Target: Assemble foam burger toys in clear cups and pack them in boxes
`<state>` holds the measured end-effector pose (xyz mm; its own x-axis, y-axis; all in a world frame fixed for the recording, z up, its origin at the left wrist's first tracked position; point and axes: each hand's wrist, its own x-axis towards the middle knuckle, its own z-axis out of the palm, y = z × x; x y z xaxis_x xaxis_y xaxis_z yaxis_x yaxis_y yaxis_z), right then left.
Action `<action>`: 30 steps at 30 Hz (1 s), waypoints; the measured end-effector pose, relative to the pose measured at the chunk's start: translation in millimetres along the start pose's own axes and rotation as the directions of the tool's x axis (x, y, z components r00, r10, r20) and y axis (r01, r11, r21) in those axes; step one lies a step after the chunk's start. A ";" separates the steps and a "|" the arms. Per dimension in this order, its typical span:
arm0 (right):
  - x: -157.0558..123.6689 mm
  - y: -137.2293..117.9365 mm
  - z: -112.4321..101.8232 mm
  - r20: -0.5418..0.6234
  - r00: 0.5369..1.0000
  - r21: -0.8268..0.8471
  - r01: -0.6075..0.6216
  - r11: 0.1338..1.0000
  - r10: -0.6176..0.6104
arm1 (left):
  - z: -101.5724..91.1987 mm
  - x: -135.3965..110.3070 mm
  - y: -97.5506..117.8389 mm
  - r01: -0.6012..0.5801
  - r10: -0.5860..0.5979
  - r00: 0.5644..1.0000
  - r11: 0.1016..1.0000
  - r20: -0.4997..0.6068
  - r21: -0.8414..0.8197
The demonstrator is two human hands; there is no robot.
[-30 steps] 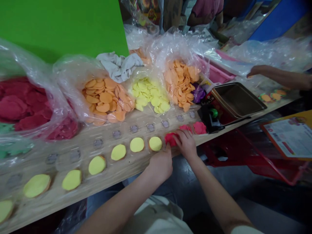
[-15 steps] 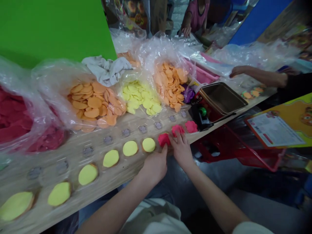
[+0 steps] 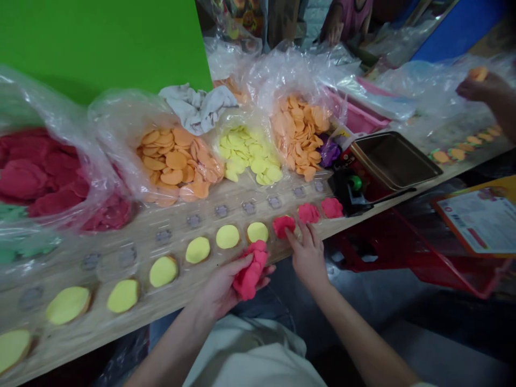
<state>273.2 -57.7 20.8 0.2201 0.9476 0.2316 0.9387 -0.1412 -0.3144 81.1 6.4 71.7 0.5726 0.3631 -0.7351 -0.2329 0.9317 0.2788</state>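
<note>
My left hand [image 3: 223,282] is closed around several red scalloped foam pieces [image 3: 250,271], held just in front of the table edge. My right hand [image 3: 309,258] has its fingers spread, the index fingertip resting on a red piece [image 3: 282,226] in the front row. Nothing shows in its grasp. Two more red pieces, a middle one [image 3: 308,213] and an end one [image 3: 332,207], lie farther right. To the left, several yellow rounds [image 3: 228,236] stand on orange bases along the same row.
Behind the row are bags of orange discs [image 3: 176,161], yellow discs [image 3: 250,152] and red pieces [image 3: 40,174]. A black tape dispenser [image 3: 350,191] and a metal tray [image 3: 397,161] stand at right. A co-worker's hand [image 3: 481,86] holds an orange piece.
My left hand has drawn back from the row and turned, showing the red pieces in it. My right index finger has come onto the leftmost red piece. The view has shifted left.
</note>
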 end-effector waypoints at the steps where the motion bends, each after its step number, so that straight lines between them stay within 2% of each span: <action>1: 4.0 -4.5 -4.0 -0.007 1.000 0.126 -0.007 0.992 0.008 | 1.1 -0.5 0.8 0.022 -0.022 0.999 1.000 0.039 0.004; 2: 8.2 -9.9 -7.8 0.021 1.000 0.288 -0.026 0.957 0.021 | 2.1 -1.0 1.5 0.042 -0.043 0.996 0.999 0.074 0.019; 3: 12.0 -16.0 -10.8 0.095 0.995 0.466 -0.074 0.882 0.034 | 3.0 -1.5 2.0 0.054 -0.058 0.993 0.997 0.098 0.046; 5: 18.0 -28.7 -13.3 0.329 0.944 0.732 -0.271 0.625 0.025 | 3.8 -2.0 1.7 0.011 -0.028 0.992 0.990 0.122 0.138; 7: 21.0 -38.8 -10.9 0.509 0.861 0.793 -0.475 0.382 0.014 | 2.5 -2.0 -0.3 -0.136 0.110 0.988 0.950 0.104 0.281; 8: 21.7 -42.0 -8.7 0.549 0.835 0.790 -0.532 0.305 0.037 | 1.0 -1.9 -1.3 -0.230 0.216 0.973 0.902 0.080 0.365; 10: 22.0 -44.8 -4.6 0.555 0.825 0.794 -0.563 0.229 0.106 | -4.0 -2.4 -1.9 -0.356 0.394 0.918 0.777 0.041 0.519; 11: 22.1 -45.0 -3.7 0.539 0.832 0.804 -0.555 0.215 0.130 | -7.3 -2.9 -1.0 -0.370 0.424 0.905 0.738 0.039 0.564; 12: 22.5 -44.8 -3.7 0.520 0.842 0.816 -0.539 0.209 0.143 | -11.1 -3.5 0.8 -0.357 0.405 0.913 0.733 0.050 0.578; 13: 23.2 -44.7 -4.6 0.500 0.853 0.828 -0.522 0.204 0.150 | -15.1 -4.1 3.2 -0.315 0.335 0.939 0.762 0.072 0.566; 15: 25.7 -46.0 -8.4 0.503 0.851 0.835 -0.523 0.169 0.150 | -22.9 -4.5 9.0 -0.161 0.118 0.986 0.861 0.118 0.483; 17: 29.2 -49.9 -13.8 0.543 0.825 0.823 -0.560 0.095 0.158 | -27.8 -3.5 12.8 -0.013 -0.036 0.991 0.929 0.125 0.369; 18: 30.7 -52.8 -16.8 0.549 0.818 0.822 -0.566 0.068 0.173 | -28.2 -2.6 12.9 -0.001 -0.036 0.993 0.951 0.113 0.309; 20: 32.5 -60.1 -23.8 0.509 0.832 0.840 -0.536 0.085 0.222 | -24.5 -1.1 8.5 -0.133 0.119 0.989 0.971 0.082 0.196; 22: 31.4 -68.1 -32.1 0.420 0.871 0.861 -0.471 0.192 0.254 | -16.6 -0.1 -1.1 -0.310 0.301 0.948 0.946 0.109 0.088; 23: 30.2 -71.8 -36.4 0.389 0.888 0.859 -0.446 0.253 0.243 | -12.6 0.4 -7.0 -0.347 0.338 0.928 0.938 0.155 0.029; 25: 27.9 -76.6 -43.5 0.383 0.908 0.849 -0.419 0.321 0.169 | -7.3 2.2 -18.4 -0.276 0.283 0.920 0.959 0.271 -0.064; 26: 27.8 -76.9 -45.5 0.389 0.912 0.856 -0.411 0.314 0.134 | -7.0 3.3 -22.8 -0.209 0.227 0.924 0.974 0.307 -0.089; 28: 31.6 -72.2 -45.0 0.391 0.912 0.880 -0.411 0.238 0.128 | -11.1 5.0 -27.4 -0.091 0.123 0.943 0.989 0.308 -0.118; 29: 35.5 -67.7 -42.4 0.375 0.912 0.891 -0.404 0.208 0.166 | -15.0 4.9 -27.0 -0.061 0.096 0.953 0.990 0.287 -0.129; 30: 40.6 -62.3 -38.4 0.349 0.911 0.894 -0.394 0.214 0.218 | -19.6 3.8 -24.7 -0.061 0.095 0.960 0.989 0.262 -0.134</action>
<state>233.9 -21.4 85.2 0.3130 0.9328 -0.1788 -0.1225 -0.1471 -0.9815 73.6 -15.4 49.9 0.7341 0.4399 -0.5173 -0.3705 0.8979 0.2377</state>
